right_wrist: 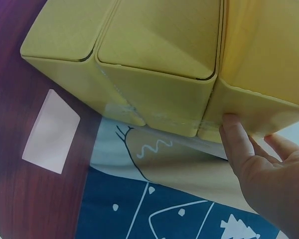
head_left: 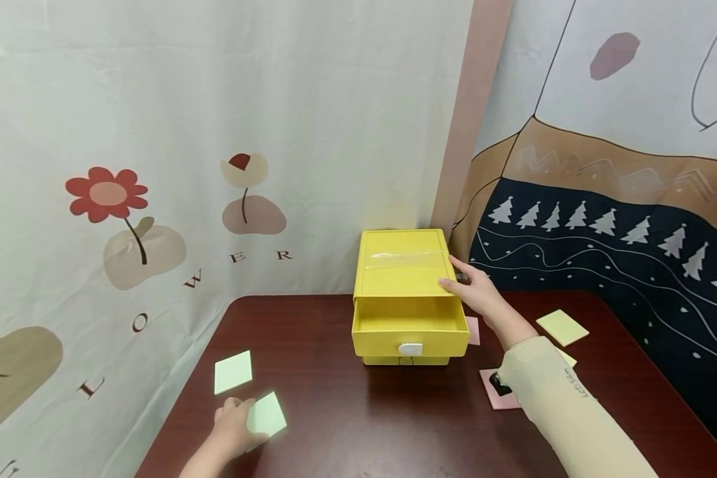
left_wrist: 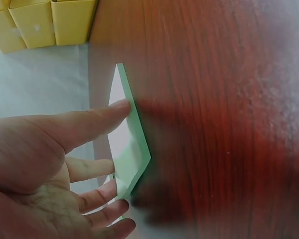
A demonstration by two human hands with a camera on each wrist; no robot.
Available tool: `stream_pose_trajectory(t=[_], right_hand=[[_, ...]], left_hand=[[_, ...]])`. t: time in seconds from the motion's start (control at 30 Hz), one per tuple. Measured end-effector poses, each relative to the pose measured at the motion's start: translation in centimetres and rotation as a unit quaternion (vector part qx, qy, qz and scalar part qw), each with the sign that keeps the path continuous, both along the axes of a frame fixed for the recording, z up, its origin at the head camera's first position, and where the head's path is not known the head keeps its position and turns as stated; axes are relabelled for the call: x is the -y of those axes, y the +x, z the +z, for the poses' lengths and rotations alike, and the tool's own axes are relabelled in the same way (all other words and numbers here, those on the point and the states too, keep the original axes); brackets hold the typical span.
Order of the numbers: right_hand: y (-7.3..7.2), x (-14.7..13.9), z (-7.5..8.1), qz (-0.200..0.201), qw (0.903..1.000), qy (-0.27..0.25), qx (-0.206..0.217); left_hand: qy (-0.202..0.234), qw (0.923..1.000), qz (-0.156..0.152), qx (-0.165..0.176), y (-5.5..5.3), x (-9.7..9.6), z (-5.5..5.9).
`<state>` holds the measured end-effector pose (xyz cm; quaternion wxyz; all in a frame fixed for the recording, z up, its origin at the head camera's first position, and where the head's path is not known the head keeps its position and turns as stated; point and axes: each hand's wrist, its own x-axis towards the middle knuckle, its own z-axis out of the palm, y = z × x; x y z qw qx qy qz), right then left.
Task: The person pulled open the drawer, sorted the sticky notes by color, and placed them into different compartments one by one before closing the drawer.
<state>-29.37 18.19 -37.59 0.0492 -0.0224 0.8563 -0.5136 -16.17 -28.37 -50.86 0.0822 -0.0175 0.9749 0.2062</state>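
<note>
My left hand [head_left: 233, 425] pinches a pale green sticky note pad [head_left: 267, 415] at the table's left front. In the left wrist view the thumb lies against the pad [left_wrist: 125, 129], which stands tilted on edge, with fingers on its far side. A second green pad [head_left: 234, 372] lies just beyond that hand. My right hand [head_left: 477, 291] rests on the upper right side of a yellow drawer box [head_left: 403, 262], whose top drawer [head_left: 382, 343] is pulled out. In the right wrist view, fairly straight fingers [right_wrist: 236, 137] touch the box's side [right_wrist: 159, 94].
On the right of the dark red table [head_left: 322, 398] lie a yellow pad [head_left: 563, 327], a second one partly under the sleeve, and a pink pad [head_left: 502, 400] with a black object [head_left: 500, 384] on it. Another pink pad [head_left: 473, 330] sits beside the box. Printed curtains [head_left: 334, 133] hang behind.
</note>
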Motion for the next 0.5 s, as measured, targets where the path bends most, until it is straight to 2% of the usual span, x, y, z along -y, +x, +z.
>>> stream_pose_trajectory(t=[0.27,0.5], right_hand=[[-0.02,0.09,0.13,-0.001,1.0000,0.002,0.002],[0.02,0.03,0.08,-0.003,1.0000,0.002,0.007]], left_hand=[[0.005,0.9994,0.023,-0.024,-0.35,0.21,-0.01],[0.032,0.9951,0.040,-0.085,-0.76,0.38,-0.46]])
